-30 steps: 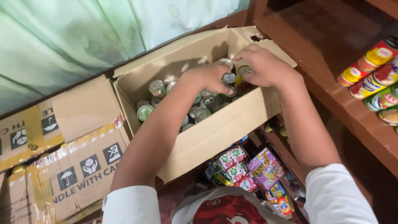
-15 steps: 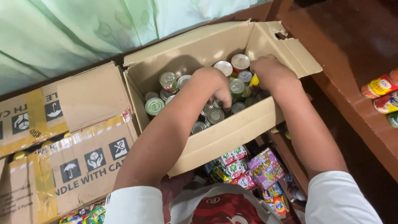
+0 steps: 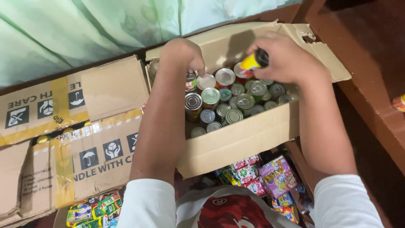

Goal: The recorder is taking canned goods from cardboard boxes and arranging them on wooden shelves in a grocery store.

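Cans (image 3: 236, 101), about twenty with silver lids up, stand packed in one open cardboard box (image 3: 249, 139). Above them the right hand (image 3: 287, 59) grips one yellow-labelled can (image 3: 253, 61), lifted clear and tilted. Left hand (image 3: 183, 55) curls onto a can at the box's left side. Two taped cartons (image 3: 67, 126) lie alongside, a pale green curtain (image 3: 105, 25) behind, snack packets (image 3: 261, 175) below, wooden shelf (image 3: 371, 84) right.

Yellow can (image 3: 252, 61) tilted, lifted above box's other cans.
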